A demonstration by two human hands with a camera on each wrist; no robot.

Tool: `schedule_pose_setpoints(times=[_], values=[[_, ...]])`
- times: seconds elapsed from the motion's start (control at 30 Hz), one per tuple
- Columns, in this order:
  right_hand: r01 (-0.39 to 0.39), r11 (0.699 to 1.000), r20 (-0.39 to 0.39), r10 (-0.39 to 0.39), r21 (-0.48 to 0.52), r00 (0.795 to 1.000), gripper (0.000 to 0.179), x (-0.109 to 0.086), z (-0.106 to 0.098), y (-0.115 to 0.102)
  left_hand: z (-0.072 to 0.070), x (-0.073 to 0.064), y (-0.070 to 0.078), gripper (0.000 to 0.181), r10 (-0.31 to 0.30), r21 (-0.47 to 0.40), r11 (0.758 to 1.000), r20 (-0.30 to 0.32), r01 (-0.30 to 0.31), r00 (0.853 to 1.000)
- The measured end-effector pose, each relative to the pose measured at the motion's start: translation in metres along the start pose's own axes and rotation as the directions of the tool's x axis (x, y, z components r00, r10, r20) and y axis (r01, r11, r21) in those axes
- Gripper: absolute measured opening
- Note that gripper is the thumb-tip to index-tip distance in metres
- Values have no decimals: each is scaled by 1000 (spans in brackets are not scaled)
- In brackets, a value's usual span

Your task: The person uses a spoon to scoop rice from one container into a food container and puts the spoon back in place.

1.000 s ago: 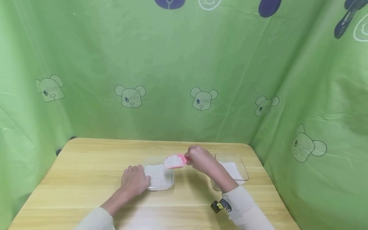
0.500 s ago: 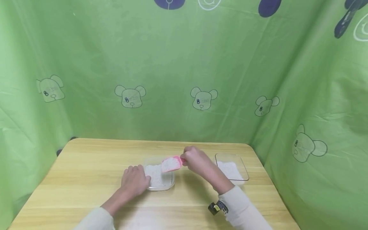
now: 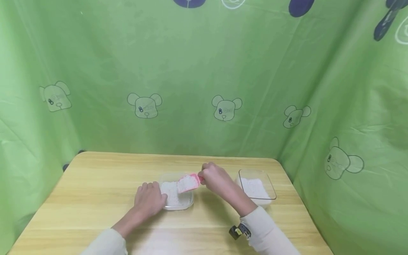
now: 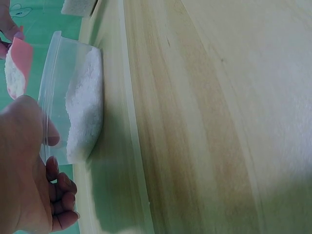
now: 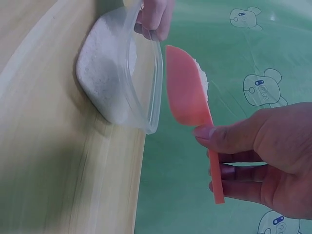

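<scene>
My left hand (image 3: 149, 199) grips the rim of a clear plastic food container (image 4: 59, 95), thumb over the edge. White rice-like grains (image 4: 87, 105) fill its lower part and lie against one side in the left wrist view. My right hand (image 3: 218, 179) pinches the handle of a pink scoop (image 5: 185, 87) between thumb and fingers. The scoop is held above the container's right side, tilted slightly down toward the left. A heap of white grains (image 3: 187, 182) sits in its bowl.
To the right, a second clear container (image 3: 269, 180) with a dark rim holds more white grains. Both containers stand on a wood-grain table (image 3: 95, 198). Green curtains (image 3: 185, 134) with bear prints close off the back and sides.
My right hand has carried the loaded scoop a little left, further over the container, and its bowl has tipped slightly. My left hand has stayed at the rim.
</scene>
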State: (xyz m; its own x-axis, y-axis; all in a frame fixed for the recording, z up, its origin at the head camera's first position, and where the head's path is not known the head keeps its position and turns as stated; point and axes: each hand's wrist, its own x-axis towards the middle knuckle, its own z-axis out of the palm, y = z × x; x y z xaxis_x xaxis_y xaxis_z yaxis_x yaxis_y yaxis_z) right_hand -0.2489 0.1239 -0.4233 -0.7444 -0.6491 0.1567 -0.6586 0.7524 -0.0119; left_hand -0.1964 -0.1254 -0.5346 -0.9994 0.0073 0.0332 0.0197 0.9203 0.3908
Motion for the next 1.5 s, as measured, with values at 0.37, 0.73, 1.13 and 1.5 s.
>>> schedule_pose_setpoints(times=[0.37,0.73,1.13,1.5], values=[[12,1000,-28,-12,-3,1000,8,-1,7,-6,1,2,0,27,-4,0,1000,1,4,1000],[36,998,-46,-38,-51,998,8,-3,13,-10,1,1,0,26,-3,-4,1000,-3,3,1000],[56,991,-97,-68,-122,993,6,-4,13,-12,-1,-1,1,26,6,-7,1000,-13,-6,1000],[50,989,-96,-64,-141,993,9,-10,14,-3,-2,-1,0,26,3,0,1000,-11,-3,1000]])
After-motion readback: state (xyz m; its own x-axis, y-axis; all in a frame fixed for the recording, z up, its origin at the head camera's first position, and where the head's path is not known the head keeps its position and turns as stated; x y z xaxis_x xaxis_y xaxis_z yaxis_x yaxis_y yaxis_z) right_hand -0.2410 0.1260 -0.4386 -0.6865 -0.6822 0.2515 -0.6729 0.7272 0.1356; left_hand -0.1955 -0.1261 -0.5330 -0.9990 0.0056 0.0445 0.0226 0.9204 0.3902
